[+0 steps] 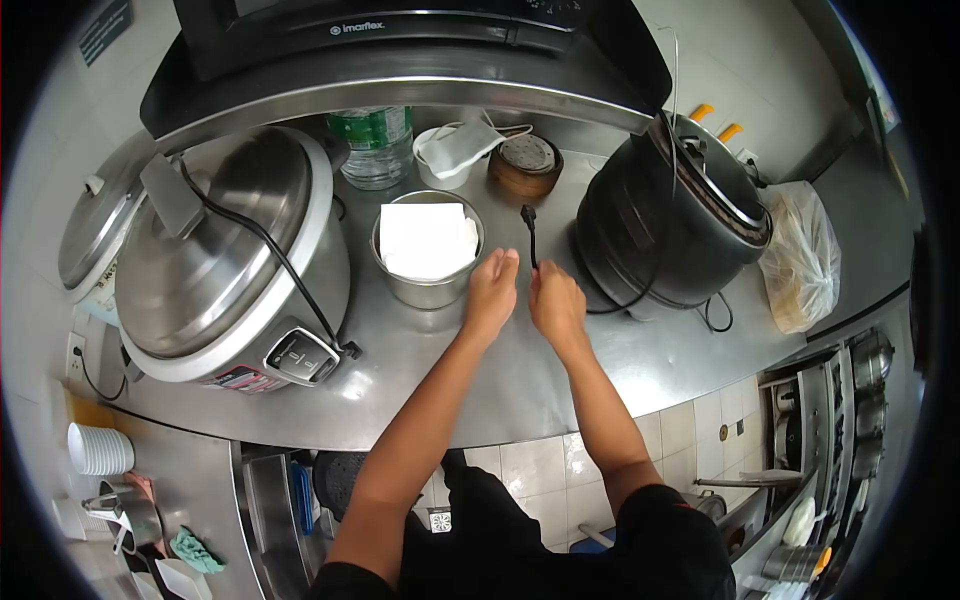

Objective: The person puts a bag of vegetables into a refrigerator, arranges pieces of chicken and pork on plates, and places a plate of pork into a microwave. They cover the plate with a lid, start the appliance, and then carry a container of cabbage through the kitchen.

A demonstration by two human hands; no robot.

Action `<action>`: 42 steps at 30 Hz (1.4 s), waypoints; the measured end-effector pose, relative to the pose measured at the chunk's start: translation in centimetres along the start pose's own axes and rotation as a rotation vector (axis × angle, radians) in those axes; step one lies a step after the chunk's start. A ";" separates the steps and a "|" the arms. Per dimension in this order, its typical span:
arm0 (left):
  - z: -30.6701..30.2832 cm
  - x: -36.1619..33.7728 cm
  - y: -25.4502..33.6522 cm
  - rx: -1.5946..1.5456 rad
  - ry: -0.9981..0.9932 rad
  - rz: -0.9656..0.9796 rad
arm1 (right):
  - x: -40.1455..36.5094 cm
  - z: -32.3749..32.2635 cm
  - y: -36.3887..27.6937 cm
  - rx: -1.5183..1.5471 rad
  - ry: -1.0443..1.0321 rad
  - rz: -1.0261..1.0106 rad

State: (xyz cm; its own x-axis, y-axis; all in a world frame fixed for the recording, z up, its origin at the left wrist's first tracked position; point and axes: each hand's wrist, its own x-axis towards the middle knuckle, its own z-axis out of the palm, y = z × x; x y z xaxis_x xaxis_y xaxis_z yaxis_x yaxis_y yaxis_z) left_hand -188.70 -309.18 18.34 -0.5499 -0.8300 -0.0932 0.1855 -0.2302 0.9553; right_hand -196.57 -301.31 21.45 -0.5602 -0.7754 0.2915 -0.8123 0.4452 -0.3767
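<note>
My right hand (556, 303) pinches a black power cord (531, 236) whose plug end points up toward the back of the steel counter (520, 380). The cord trails right to the black round cooker pot (670, 215). My left hand (492, 290) is just to the left of the right one, fingers curled, close to the cord; whether it grips the cord I cannot tell. Just beyond my left hand stands a steel bowl (428, 290) with folded white paper (427, 240) in it.
A large silver rice cooker (225, 265) fills the counter's left side, its own black cord draped over the lid. A water bottle (377, 145), a white cup (447, 155) and a wooden container (525, 167) stand behind. A plastic bag (802, 260) lies at right.
</note>
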 end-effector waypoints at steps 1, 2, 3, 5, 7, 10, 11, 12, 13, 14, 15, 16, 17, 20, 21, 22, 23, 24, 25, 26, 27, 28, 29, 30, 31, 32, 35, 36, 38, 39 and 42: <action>0.1 0.1 1.0 0.000 0.009 0.001 | -1.2 -1.1 -0.5 0.052 0.024 -0.037; 0.2 0.1 1.9 -0.110 -0.033 -0.049 | -2.2 -1.6 -0.5 0.056 0.020 -0.044; 0.3 0.0 2.7 -0.222 -0.078 -0.098 | -2.9 -2.1 -0.4 0.116 0.012 -0.110; 0.5 -0.9 3.3 -0.266 -0.030 -0.122 | -2.9 -3.6 -0.2 0.176 0.006 -0.180; 0.2 -1.5 2.4 -0.276 -0.065 -0.020 | -2.5 -5.1 0.1 0.516 -0.279 -0.093; 0.0 -2.5 2.1 -0.276 -0.096 0.094 | -0.9 -3.8 0.8 0.818 -0.259 -0.014; -0.1 -2.7 2.1 -0.267 -0.114 0.168 | -0.2 -3.5 0.8 0.813 -0.261 -0.016; -0.2 -2.7 2.0 -0.189 -0.105 0.192 | 0.9 -3.4 0.1 0.876 -0.258 -0.005; 0.1 -2.8 2.0 -0.198 -0.104 0.190 | 2.0 -3.5 -0.6 0.936 -0.256 0.008; 0.4 -2.8 2.1 -0.229 -0.118 0.268 | 3.1 -4.1 -1.3 0.954 -0.435 0.026; 0.5 -2.7 2.0 -0.260 -0.131 0.349 | 3.8 -3.8 -1.9 0.947 -0.438 0.025; 0.5 -2.3 2.1 -0.267 -0.127 0.351 | 4.3 -3.4 -2.6 1.074 -0.467 0.064; 0.2 -1.8 2.2 -0.149 -0.125 0.417 | 4.7 -2.9 -3.1 1.202 -0.498 0.107; -0.5 -2.0 3.4 0.169 -0.058 0.477 | 6.6 -1.3 -3.4 1.163 -0.284 0.074; -0.5 -2.3 4.3 0.373 -0.008 0.486 | 8.3 -1.2 -3.6 1.095 -0.186 0.084; -0.3 -3.3 4.5 0.315 0.086 0.491 | 10.5 -0.5 -3.2 1.028 -0.105 0.105; -0.9 -4.6 4.2 0.314 0.084 0.483 | 13.4 0.2 -2.6 0.962 -0.014 0.128; -1.9 -6.2 3.5 0.319 0.026 0.465 | 17.0 1.2 -1.8 0.883 0.001 0.108; -2.9 -7.8 2.4 0.323 -0.035 0.449 | 20.1 2.1 -1.0 0.802 0.019 0.090; -4.3 -9.5 1.0 0.413 -0.040 0.448 | 22.1 2.4 -1.3 0.796 -0.012 0.135; -5.8 -11.2 -0.5 0.503 -0.038 0.456 | 24.3 2.4 -1.9 0.792 -0.041 0.172; -7.4 -13.0 -1.6 0.622 -0.021 0.378 | 27.2 3.2 -1.5 0.753 -0.080 0.214; -9.0 -14.5 -3.3 0.644 0.027 0.329 | 29.4 4.0 -1.1 0.718 -0.121 0.257; -10.1 -15.6 -4.7 0.667 0.080 0.278 | 30.1 4.3 -1.4 0.632 -0.015 0.148; -10.6 -16.4 -4.5 0.657 0.105 0.282 | 31.7 4.8 -1.3 0.638 -0.006 0.137; -11.0 -17.0 -3.9 0.647 0.127 0.286 | 34.2 5.9 -0.2 0.675 -0.006 0.111; -11.3 -16.7 -4.7 0.567 0.220 0.192 | 42.2 11.9 5.5 0.813 -0.061 -0.150; -11.1 -16.4 -4.7 0.609 0.212 0.272 | 41.2 10.8 3.9 0.903 -0.057 -0.089; -11.0 -16.0 -4.2 0.603 0.191 0.251 | 45.3 14.1 5.4 0.957 0.036 0.057; -10.9 -15.9 -4.1 0.594 0.163 0.223 | 45.7 14.7 6.1 0.954 0.033 0.046; -11.2 -15.8 -4.1 0.567 0.163 0.210 | 43.7 12.9 4.3 0.652 0.132 -0.088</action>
State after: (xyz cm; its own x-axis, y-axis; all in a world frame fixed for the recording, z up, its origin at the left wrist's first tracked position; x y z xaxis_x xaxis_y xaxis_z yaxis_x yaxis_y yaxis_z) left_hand -171.63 -300.79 12.76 -0.4092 -0.9053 0.1142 -0.2096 0.2151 0.9539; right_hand -222.46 -339.03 21.18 -0.5453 -0.7165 0.4351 -0.6146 -0.0112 -0.7888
